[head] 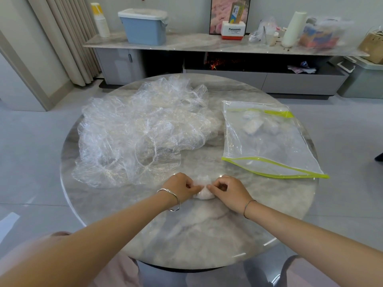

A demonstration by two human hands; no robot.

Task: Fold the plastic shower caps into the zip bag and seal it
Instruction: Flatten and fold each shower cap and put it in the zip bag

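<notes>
A small, tightly folded clear shower cap [202, 190] lies on the round marble table [186, 235] near its middle front. My left hand [180, 186] pinches its left side and my right hand [229, 189] pinches its right side. A big loose heap of clear shower caps [141, 131] covers the table's left half. The clear zip bag [267, 141] with a yellow-green zip strip lies flat at the right, its mouth toward me. A few folded caps [252, 125] show inside it near the far end.
Behind the table runs a long low cabinet [207, 45] carrying a blue lidded bin [144, 27], a white bottle, a Panasonic box and bags of clutter. Curtains hang at the back left. A grey bin [364, 79] stands on the floor at the right.
</notes>
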